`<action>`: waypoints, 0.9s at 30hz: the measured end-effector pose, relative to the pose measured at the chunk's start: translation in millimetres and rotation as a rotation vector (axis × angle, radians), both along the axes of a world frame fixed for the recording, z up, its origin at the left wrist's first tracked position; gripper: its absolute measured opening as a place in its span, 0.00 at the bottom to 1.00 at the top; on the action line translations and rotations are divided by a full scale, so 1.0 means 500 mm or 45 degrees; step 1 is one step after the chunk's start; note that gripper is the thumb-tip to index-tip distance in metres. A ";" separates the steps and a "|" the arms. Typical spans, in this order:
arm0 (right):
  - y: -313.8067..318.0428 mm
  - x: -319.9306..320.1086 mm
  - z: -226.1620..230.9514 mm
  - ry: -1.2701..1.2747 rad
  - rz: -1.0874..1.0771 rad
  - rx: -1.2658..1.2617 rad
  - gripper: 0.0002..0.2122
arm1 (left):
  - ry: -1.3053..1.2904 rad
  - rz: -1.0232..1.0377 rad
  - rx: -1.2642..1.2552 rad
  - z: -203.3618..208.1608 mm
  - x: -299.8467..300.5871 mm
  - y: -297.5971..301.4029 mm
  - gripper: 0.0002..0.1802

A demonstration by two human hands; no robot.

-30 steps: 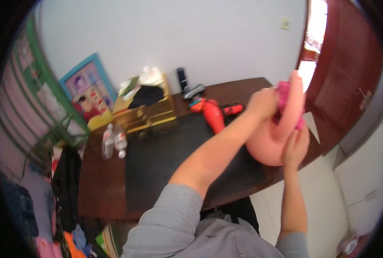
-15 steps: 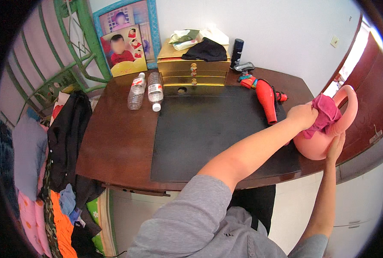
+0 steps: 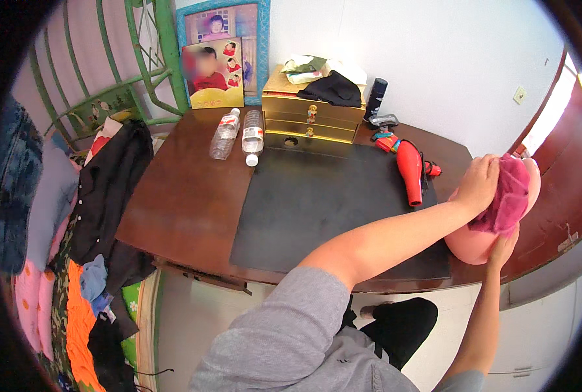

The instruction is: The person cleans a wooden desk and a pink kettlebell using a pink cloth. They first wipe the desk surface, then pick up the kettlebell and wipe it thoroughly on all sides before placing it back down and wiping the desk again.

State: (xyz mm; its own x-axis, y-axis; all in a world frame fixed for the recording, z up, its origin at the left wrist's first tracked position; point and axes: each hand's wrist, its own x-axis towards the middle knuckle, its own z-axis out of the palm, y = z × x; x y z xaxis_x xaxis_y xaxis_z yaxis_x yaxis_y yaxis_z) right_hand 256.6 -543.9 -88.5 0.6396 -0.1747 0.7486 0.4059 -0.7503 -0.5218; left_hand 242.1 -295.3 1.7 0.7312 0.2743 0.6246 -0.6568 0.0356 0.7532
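Partly curled, the right hand (image 3: 502, 247) holds a smooth, rounded pink object (image 3: 467, 245); the left hand (image 3: 479, 183) clutches magenta cloth (image 3: 509, 199).

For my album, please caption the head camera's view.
Left hand holds a magenta cloth against a rounded pink object; right hand touches the object.

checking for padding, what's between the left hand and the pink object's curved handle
In the head view, a magenta cloth lies between the left hand and the pink handle.
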 end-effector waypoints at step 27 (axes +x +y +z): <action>0.050 -0.033 0.008 -0.165 -0.118 -0.026 0.24 | -0.331 0.323 1.088 -0.176 -0.067 -0.097 0.60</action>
State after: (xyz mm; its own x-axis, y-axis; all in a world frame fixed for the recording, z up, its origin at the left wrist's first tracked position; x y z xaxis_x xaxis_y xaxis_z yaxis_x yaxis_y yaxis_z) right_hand 240.0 -518.9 -84.4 0.5192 -0.2121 0.8279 0.3975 -0.7977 -0.4536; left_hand 208.7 -343.9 -86.2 0.5207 -0.2225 0.8243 -0.7210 -0.6316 0.2850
